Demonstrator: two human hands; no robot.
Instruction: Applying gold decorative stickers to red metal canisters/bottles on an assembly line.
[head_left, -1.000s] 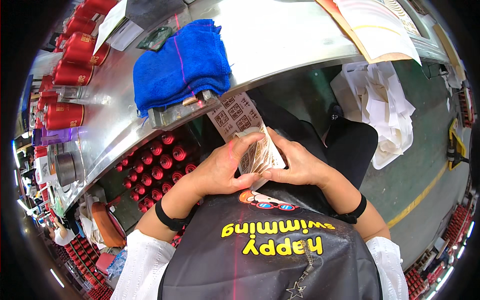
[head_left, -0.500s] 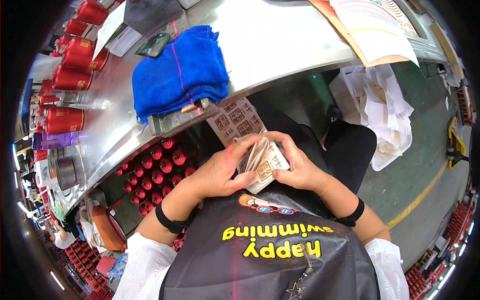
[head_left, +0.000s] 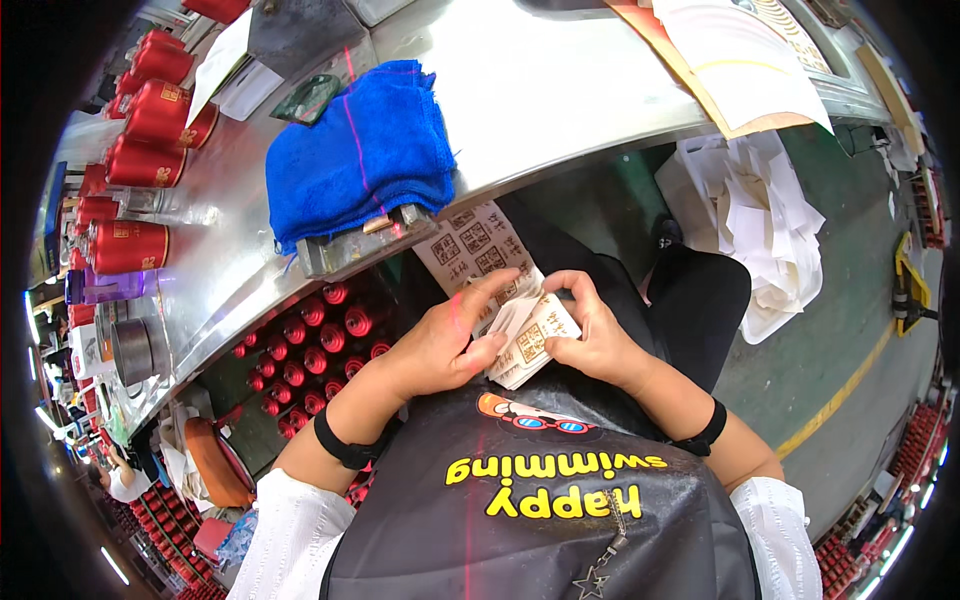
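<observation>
Where both hands (head_left: 520, 335) meet, apparently a stack of printed labels (head_left: 528, 338).

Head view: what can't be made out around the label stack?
- Stack of paper labels: count unreadable; left hand and right hand cover its edges.
- Label sheet: upper end hidden under the table edge.
- Red cans below the table: shadowed, partly cut off.

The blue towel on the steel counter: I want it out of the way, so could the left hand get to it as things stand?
Probably yes: the blue towel lies at the counter edge just beyond the left hand, nothing between. But both hands are busy on the stack of label sheets.
</observation>
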